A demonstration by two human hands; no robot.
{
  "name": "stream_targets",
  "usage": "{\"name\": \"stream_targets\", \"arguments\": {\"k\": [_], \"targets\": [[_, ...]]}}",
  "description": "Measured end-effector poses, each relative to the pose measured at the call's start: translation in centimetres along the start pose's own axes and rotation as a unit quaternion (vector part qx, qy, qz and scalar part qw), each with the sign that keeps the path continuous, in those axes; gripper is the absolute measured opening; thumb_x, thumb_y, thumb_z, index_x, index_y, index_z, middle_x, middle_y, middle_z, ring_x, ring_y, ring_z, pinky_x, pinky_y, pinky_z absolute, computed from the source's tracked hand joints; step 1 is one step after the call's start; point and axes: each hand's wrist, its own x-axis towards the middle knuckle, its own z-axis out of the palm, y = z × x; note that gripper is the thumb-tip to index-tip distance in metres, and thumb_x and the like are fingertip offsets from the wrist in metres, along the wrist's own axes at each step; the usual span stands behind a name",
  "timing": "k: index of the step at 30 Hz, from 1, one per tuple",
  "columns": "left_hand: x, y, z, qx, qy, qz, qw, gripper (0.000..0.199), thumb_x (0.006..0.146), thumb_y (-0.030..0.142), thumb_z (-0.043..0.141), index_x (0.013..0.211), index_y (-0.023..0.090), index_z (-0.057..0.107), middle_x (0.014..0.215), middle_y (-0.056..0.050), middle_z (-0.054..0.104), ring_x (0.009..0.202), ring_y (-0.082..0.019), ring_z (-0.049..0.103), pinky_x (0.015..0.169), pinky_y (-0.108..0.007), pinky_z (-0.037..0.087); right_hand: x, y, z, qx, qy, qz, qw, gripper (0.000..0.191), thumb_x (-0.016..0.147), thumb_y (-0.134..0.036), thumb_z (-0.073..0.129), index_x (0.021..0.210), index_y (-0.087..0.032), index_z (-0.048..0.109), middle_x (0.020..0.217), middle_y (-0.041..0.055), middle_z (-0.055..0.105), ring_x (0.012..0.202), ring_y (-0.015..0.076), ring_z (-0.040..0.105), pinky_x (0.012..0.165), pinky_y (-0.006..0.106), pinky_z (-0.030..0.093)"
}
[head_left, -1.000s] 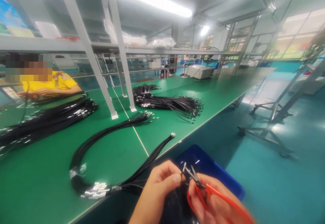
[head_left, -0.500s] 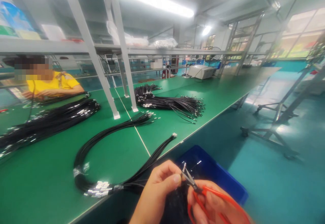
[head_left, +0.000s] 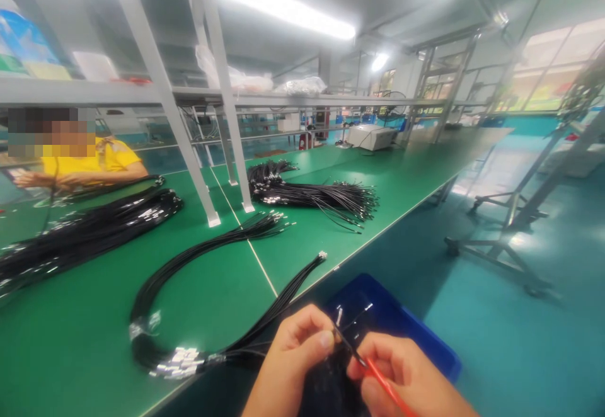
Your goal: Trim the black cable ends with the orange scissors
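My left hand (head_left: 302,354) is closed, thumb against fingers, on a thin black cable whose pinched end is mostly hidden. Red-handled scissors (head_left: 385,384) are gripped in my right hand (head_left: 397,366), their dark blades reaching to my left fingertips. The blades look edge-on, so how far apart they are is unclear. A bundle of black cables (head_left: 142,303) curves over the green table, tied with clear wrap, with white labels (head_left: 182,362) near my left wrist. One end of this bundle runs past my left hand at the table edge.
Below my hands is a blue bin (head_left: 425,335) with small bits inside. More black cable bundles lie at the left (head_left: 94,222) and beyond the shelf posts (head_left: 321,195). A co-worker in a yellow top (head_left: 113,155) sits across the green table (head_left: 198,285).
The scissors have turned from a side-on view with parted blades to edge-on, their handles drawn closer together in my right hand. My left hand keeps its pinch. The view has shifted slightly.
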Motion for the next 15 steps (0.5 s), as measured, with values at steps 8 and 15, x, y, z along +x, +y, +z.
{"name": "stream_targets", "arguments": {"k": [8, 15], "targets": [[0.2, -0.3, -0.3, 0.147, 0.025, 0.053, 0.987, 0.017, 0.076, 0.030, 0.066, 0.068, 0.018, 0.060, 0.065, 0.002, 0.058, 0.061, -0.012, 0.050, 0.059, -0.021, 0.039, 0.5, 0.4, -1.9, 0.091, -0.052, -0.154, 0.983, 0.057, 0.056, -0.067, 0.073, 0.084, -0.019, 0.060, 0.058, -0.0020, 0.054, 0.047, 0.0079, 0.035, 0.045, 0.023, 0.026], [0.0, -1.9, 1.5, 0.496, 0.083, 0.326, 0.800, 0.012, 0.085, 0.010, 0.053, 0.079, 0.019, 0.058, 0.070, -0.001, 0.058, 0.063, -0.013, 0.055, 0.059, -0.022, 0.042, -0.8, -1.1, -1.7, 0.166, 0.073, -0.200, 0.963, 0.040, 0.063, -0.055, 0.074, 0.081, -0.020, 0.066, 0.062, 0.0007, 0.053, 0.050, 0.0115, 0.038, 0.048, 0.027, 0.033]]}}
